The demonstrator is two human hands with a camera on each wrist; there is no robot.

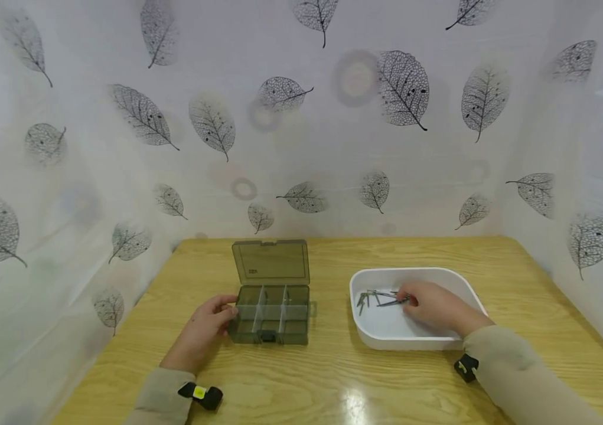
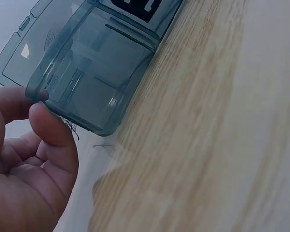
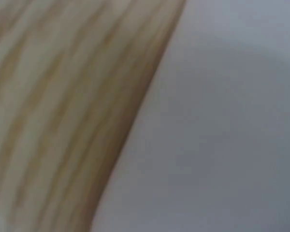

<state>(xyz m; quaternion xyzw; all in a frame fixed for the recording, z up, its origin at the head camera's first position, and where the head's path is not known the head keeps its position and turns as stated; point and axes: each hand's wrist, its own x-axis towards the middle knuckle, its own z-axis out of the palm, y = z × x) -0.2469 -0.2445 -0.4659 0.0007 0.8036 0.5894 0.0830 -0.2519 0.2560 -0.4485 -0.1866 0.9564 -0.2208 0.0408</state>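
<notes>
A smoky see-through plastic organizer box (image 1: 269, 337) stands on the table with its lid (image 1: 271, 261) tilted up at the back. My left hand (image 1: 207, 321) pinches the box's left wall; the left wrist view shows thumb and forefinger at its corner. On the right, a white tray (image 1: 413, 343) holds several thin metal screws (image 1: 368, 296). My right hand (image 1: 431, 304) reaches into it, fingers curled and pinching at the end of a long screw (image 1: 390, 303). The right wrist view shows only the blurred tray wall (image 3: 208, 125) and wood, with no hand.
The box has several divided compartments, and a small latch (image 1: 266, 336) sits on its front. Both stand on a wood-grain table (image 1: 301, 378). A leaf-patterned curtain (image 1: 328, 147) rises behind the table and along its sides.
</notes>
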